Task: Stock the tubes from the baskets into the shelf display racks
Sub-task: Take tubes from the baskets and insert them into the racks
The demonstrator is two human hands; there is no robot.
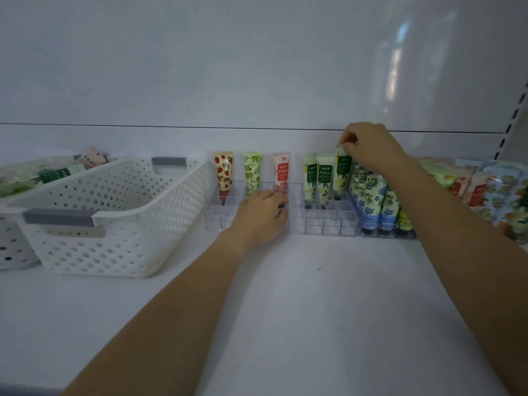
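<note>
Behind left hand, three upright tubes.

At 9 o'clock the second basket is cut by the picture's edge, and the loose tubes in it are blurred. At 3 o'clock the tube pile is blurred and also cut off. The left hand hides part of the clear rack; whether its grip holds anything, I cannot tell. The right hand covers the top of the green tube. The print on the tubes is too small to read.

White shelf — baskets, clear racks, perhaps loose packets.
</note>
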